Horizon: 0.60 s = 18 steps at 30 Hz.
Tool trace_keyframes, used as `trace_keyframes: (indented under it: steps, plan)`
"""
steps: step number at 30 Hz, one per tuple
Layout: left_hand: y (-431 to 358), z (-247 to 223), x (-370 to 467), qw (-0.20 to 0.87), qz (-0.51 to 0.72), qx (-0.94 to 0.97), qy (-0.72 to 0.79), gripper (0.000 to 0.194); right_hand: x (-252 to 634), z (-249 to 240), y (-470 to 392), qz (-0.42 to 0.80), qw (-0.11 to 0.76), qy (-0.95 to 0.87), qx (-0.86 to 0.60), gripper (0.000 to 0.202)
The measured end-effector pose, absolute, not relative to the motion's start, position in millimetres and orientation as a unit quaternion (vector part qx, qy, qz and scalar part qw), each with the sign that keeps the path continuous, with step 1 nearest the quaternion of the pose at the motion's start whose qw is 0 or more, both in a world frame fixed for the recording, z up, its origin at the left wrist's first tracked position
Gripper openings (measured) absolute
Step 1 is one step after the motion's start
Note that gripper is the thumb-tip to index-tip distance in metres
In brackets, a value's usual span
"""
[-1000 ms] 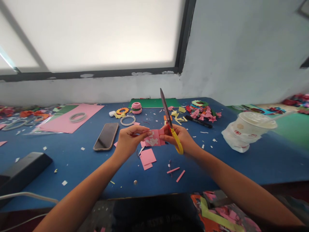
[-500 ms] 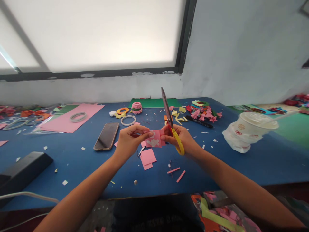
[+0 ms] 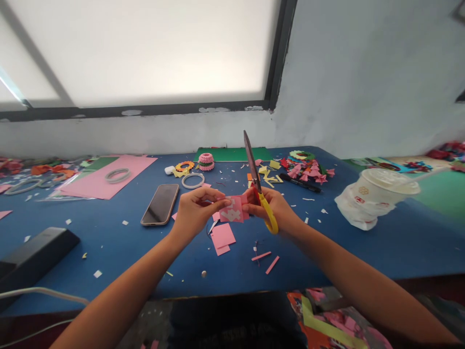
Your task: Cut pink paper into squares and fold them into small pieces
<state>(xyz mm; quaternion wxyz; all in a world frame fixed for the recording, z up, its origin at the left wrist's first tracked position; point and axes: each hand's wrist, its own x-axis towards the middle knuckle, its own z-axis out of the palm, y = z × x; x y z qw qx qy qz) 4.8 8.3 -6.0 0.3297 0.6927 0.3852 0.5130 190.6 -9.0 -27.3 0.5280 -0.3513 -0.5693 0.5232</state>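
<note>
Between my two hands is a small pink paper piece (image 3: 237, 216) with whitish patches on its face. My left hand (image 3: 196, 206) pinches its left side between thumb and fingers. My right hand (image 3: 274, 208) grips its right side and also carries scissors (image 3: 269, 214) with yellow and red handles, their blades pointing up and away. More pink paper squares (image 3: 223, 236) lie on the table just below the held piece, beside what looks like a small pair of snips (image 3: 213, 226), partly covered. Two thin pink strips (image 3: 272, 264) rest to the right.
A phone (image 3: 160, 204) lies left of my hands. Behind are a tape roll (image 3: 193, 181), pink sheets (image 3: 98, 182), folded paper pieces (image 3: 308, 167) and a black marker (image 3: 301, 183). A lidded cup (image 3: 378, 191) stands right. A black device (image 3: 38, 252) sits front left on the blue table (image 3: 308, 271).
</note>
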Motion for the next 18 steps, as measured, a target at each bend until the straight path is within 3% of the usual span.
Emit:
trace_keyframes:
  steps: [12,18]
  plan:
    - [7.4,-5.1,4.8,0.341,0.520,0.684,0.382,0.014,191.6,-27.1,-9.5,0.543,0.523,-0.562,-0.340,0.033]
    - [7.5,-2.4,5.7,0.395,0.523,0.655,0.376,0.013,190.4,-26.8,-8.8,0.528,0.532,-0.558,-0.356,0.036]
